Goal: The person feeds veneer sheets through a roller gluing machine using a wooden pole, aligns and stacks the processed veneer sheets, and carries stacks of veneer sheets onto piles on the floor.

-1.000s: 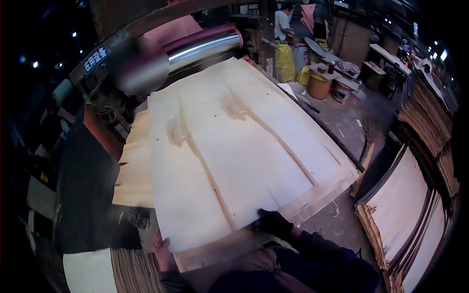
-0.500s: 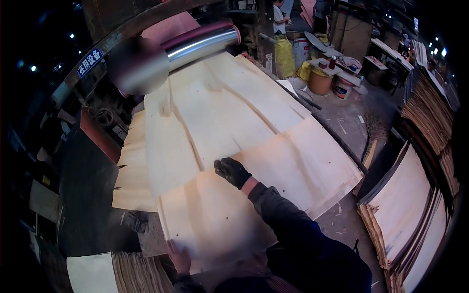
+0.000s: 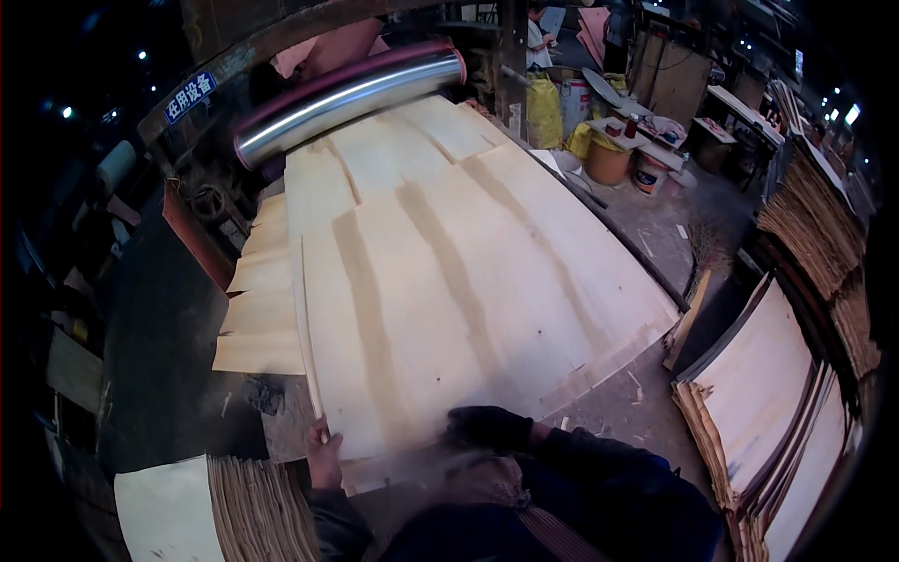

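Note:
A large pale wood veneer sheet (image 3: 426, 309) with brown streaks lies over another veneer sheet (image 3: 384, 159) whose far end reaches a shiny metal roller (image 3: 361, 98). My bare left hand (image 3: 324, 456) is closed on the veneer's near left edge, the thumb showing at the rim. At the near side, my right hand (image 3: 492, 428), in a black glove, rests with fingers stretched out to the left over the sheet. Its fingertips are dim and soft in outline.
Ragged veneer pieces (image 3: 257, 328) stick out on the left. Veneer stacks stand at near left (image 3: 257, 506) and right (image 3: 749, 393). A dark rail (image 3: 618, 239) borders the sheet's right side. Beyond are a broom (image 3: 707, 248), buckets (image 3: 607, 164) and a person (image 3: 538, 42).
The upper veneer sheet has slid away from me over the lower one, toward the roller. My right hand has drawn back to the near edge, its fingers straighter. My left hand has risen slightly.

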A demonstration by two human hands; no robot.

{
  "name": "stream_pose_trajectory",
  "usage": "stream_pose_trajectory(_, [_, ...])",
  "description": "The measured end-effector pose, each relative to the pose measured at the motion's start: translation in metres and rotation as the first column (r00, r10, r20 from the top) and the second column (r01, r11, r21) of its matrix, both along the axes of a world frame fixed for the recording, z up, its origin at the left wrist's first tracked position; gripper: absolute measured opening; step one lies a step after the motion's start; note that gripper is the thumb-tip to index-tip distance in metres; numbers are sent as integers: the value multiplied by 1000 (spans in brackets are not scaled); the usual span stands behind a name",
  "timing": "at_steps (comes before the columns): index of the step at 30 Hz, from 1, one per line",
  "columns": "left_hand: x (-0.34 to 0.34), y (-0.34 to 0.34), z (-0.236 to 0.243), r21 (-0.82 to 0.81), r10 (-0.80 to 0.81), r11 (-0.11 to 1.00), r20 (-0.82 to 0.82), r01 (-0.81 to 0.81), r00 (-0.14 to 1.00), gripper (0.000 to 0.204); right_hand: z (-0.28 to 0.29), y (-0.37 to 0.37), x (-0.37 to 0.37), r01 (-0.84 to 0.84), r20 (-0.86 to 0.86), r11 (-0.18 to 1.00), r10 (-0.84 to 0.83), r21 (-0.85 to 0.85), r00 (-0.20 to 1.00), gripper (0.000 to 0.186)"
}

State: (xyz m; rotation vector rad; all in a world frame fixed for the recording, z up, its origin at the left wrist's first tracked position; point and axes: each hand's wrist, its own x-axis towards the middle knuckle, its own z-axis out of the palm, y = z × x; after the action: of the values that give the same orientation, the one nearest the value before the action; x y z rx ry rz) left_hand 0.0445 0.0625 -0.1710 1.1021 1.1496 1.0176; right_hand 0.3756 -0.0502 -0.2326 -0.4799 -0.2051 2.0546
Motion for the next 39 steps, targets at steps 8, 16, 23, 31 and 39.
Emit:
stream_pose_trajectory(8, [17, -12, 77, 62, 19, 998, 88, -25, 996, 53, 37, -48, 10, -13, 113, 990, 29, -143, 993, 33])
stream_pose_trajectory(16, [0, -38, 93, -4, 141, 989, 306, -147, 942, 55, 61, -38, 43, 412, 388, 897, -327, -160, 862, 27])
stream_pose_trajectory(23, [-7, -9, 10, 167, 87, 986, -488, -4, 868, 55, 50, 42, 68, 122, 782, 838, -541, 532, 310, 25])
stream_pose_trajectory(31, [18, -26, -36, 369, 310, 928, -834, 46, 456, 67, 29, 218, 97, 508, 30, 838, -523, 201, 852, 16])
stream_pose_trajectory(39, [-10, -18, -27, 222, 166, 975, -620, -31, 767, 56, 12, 127, 27, 216, 127, 971, -228, 105, 965, 28])
